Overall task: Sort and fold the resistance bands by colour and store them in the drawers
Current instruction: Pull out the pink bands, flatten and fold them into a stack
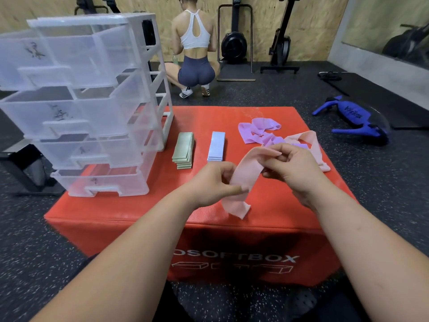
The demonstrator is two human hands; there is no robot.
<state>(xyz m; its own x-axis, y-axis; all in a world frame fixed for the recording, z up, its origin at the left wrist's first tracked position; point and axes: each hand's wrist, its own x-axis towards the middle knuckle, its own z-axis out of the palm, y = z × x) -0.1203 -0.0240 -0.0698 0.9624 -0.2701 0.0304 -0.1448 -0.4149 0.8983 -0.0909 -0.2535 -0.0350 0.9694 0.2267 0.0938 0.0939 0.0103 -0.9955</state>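
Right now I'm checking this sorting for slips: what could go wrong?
The free end of the pink fabric resistance band dangles below the left hand, so the fold may come out uneven. The second pink band overlaps the lilac fabric bands; lifting it could drag those along, mixing colours.

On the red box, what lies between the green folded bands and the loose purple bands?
In the head view, a stack of folded light-blue bands lies there, touching neither the green bands nor the purple bands.

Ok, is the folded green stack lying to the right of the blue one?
No, the green stack lies left of the blue stack.
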